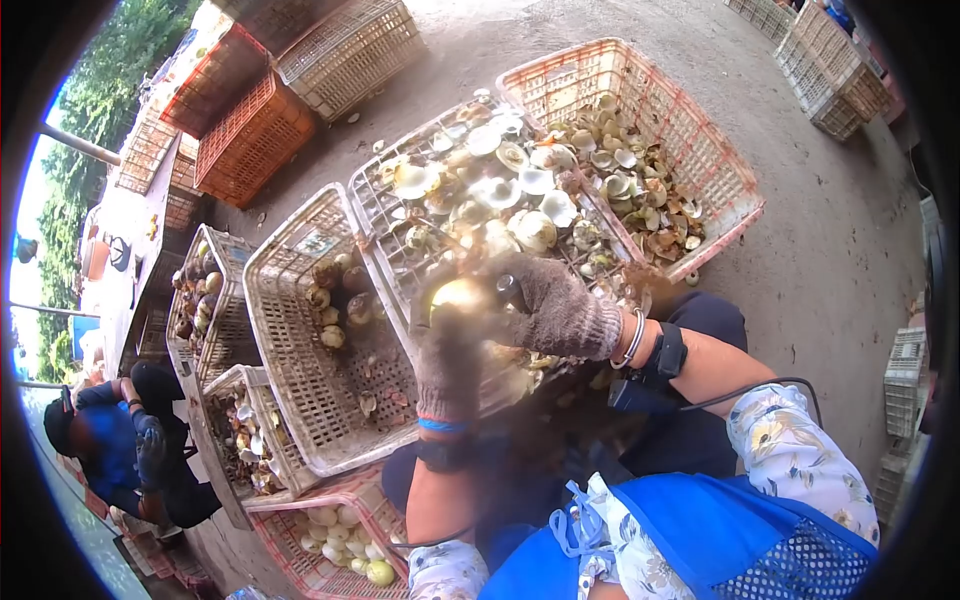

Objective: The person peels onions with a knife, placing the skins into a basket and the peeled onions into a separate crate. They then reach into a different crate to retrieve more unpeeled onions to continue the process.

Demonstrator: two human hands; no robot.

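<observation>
A pale yellow onion (460,298) is held up in front of me, over the near edge of a crate. My left hand (447,365), in a brown knit glove blurred by motion, is closed around its lower side. My right hand (565,308), gloved alike, is closed at the onion's right side. From its fingers pokes the dark end of what looks like a knife handle (510,291); any blade is hidden. Just beyond, an upturned white crate (385,250) carries cup-shaped onion peels (495,192) and several onions.
A crate (700,125) of peels stands at the far right. Left of my hands, a white crate (280,350) holds brown unpeeled onions (335,295). A pink crate (275,565) of peeled onions sits below. A co-worker (130,440) sits at left; orange crates (250,140) stand behind.
</observation>
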